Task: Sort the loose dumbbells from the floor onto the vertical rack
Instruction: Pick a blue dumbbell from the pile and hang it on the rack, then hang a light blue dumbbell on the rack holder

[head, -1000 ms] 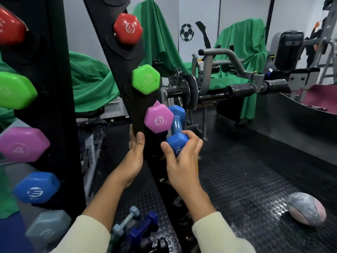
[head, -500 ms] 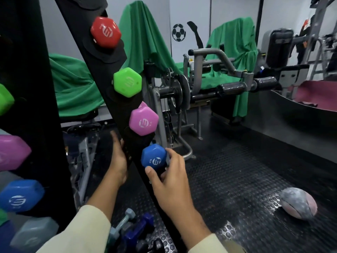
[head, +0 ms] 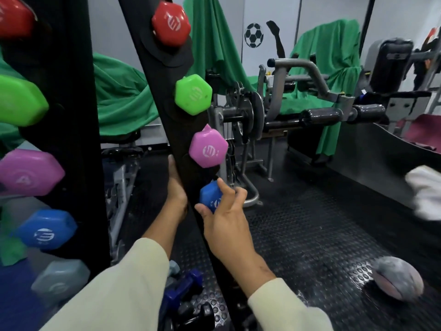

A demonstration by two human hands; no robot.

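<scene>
— Item one, the vertical rack [head: 181, 144]: what do we log?

— We log a black slanted upright carrying, top to bottom, a red dumbbell [head: 171, 23], a green dumbbell [head: 193, 94], a pink dumbbell [head: 208, 149] and the blue dumbbell [head: 210, 195]. The blue one sits in the slot just under the pink.

— Against the frame half a second back?

— The blue dumbbell keeps the same slot. Our right hand [head: 226, 225] has loosened: earlier its fingers wrapped close round the blue head, now the grip is spread, with the thumb under the head, the forefinger laid over its top, and the other fingers fanned out to the side.

— Item two, the left hand [head: 175, 189]?

— It stays flat against the rack's rear edge, fingers straight, beside the pink dumbbell, as before.

— Floor stock?

— We count a dark blue dumbbell [head: 183, 287], a grey dumbbell [head: 173, 268] and a black dumbbell [head: 198, 316] lying together on the rubber floor [head: 310, 247] at the rack's foot. A grey and pink ball [head: 397, 278] lies well apart to the right.

— Anything new?

— A blurred white shape [head: 424, 192] now shows at the right edge; we cannot tell what it is. A second column of dumbbells [head: 31, 172] fills the left edge.
</scene>
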